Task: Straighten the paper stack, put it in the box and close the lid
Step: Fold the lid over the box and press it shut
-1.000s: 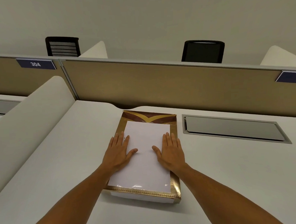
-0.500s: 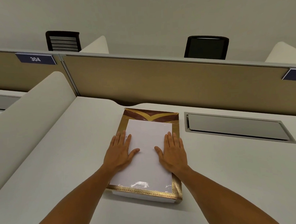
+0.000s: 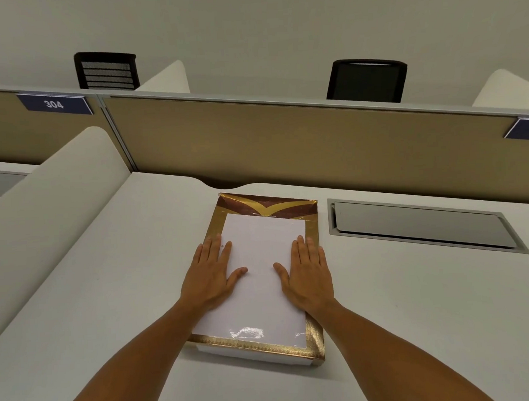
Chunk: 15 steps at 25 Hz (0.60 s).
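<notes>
A flat box with a gold and brown lid lies in the middle of the white desk, its lid down. White paper shows through the lid's clear glossy window. My left hand rests flat, palm down, on the left side of the lid, fingers pointing away from me. My right hand lies flat on the right side in the same way. Neither hand holds anything. The box's white base shows under the lid's near edge.
A grey cable flap is set into the desk to the right of the box. A tan partition closes the far edge and a rounded white divider the left. Two black chairs stand beyond the partition.
Both hands stay flat on the lid in the same places. The view has shifted slightly and the glare on the window near the front edge has grown.
</notes>
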Each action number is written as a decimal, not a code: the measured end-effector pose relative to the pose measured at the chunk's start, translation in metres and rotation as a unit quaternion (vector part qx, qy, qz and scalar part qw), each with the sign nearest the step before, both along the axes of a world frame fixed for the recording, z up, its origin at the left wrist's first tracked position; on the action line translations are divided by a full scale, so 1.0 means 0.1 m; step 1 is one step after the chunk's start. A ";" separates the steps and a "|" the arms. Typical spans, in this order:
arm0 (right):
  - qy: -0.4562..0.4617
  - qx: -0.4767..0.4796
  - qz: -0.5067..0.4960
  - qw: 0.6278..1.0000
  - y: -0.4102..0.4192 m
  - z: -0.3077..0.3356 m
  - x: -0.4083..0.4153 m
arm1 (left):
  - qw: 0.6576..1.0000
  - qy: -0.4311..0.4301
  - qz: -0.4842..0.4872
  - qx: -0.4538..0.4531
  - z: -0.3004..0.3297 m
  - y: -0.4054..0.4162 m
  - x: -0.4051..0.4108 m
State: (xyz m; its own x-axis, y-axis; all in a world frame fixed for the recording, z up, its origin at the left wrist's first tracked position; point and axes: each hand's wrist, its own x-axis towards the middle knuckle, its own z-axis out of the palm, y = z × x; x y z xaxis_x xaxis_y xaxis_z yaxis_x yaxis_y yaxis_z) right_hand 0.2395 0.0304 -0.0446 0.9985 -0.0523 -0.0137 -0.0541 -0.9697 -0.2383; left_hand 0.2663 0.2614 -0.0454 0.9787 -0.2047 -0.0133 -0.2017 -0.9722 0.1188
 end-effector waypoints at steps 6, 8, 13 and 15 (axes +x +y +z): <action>-0.001 0.004 0.003 1.000 -0.01 0.01 -0.02 | 1.000 -0.006 0.001 -0.008 -0.01 -0.01 0.00; 0.000 0.003 0.002 1.000 0.00 0.03 -0.02 | 1.000 -0.007 0.002 -0.007 0.01 -0.01 -0.01; 0.009 -0.004 0.009 1.000 -0.01 0.05 -0.02 | 1.000 0.005 0.002 -0.003 0.04 -0.02 -0.02; 0.016 -0.012 0.013 1.000 -0.01 0.07 -0.01 | 1.000 0.010 0.001 0.003 0.07 -0.04 -0.02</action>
State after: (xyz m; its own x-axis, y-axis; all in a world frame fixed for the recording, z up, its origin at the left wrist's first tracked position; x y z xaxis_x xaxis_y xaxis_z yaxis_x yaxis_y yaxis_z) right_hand 0.2380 0.0294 -0.0378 0.9986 -0.0277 -0.0450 -0.0367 -0.9761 -0.2142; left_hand 0.2641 0.2574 -0.0380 0.9787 -0.2022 -0.0347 -0.1969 -0.9733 0.1180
